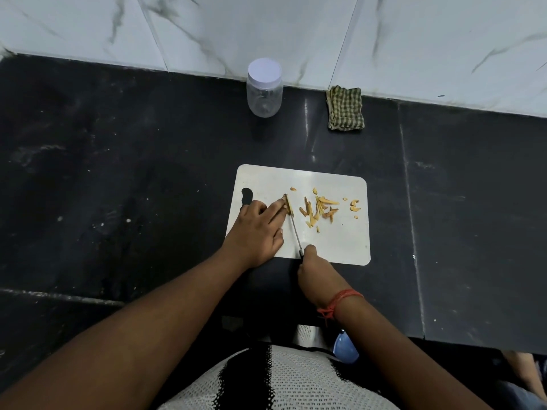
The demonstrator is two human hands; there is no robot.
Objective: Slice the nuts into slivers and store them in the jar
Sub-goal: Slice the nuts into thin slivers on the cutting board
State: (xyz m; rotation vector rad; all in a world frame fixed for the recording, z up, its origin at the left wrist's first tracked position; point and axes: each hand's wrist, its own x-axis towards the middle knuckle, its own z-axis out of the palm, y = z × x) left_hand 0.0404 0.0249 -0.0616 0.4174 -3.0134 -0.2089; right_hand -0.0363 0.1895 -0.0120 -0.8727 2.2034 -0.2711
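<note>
- While pinning a nut (pixel 286 204) to the board (pixel 343 241), left hand (pixel 257 232) with fingers straight, pressing.
- Right hand (pixel 310 266) curled round the knife (pixel 295 232), blade beside the nut.
- Slivers (pixel 319 210) scattered mid-board.
- Jar (pixel 264 88) lidded, upright by the wall, well apart from the board; cloth (pixel 344 108) to its right.

Dim overhead light, glare streaks on dark counter (pixel 310 137), wide-angle edge bending, soft focus
</note>
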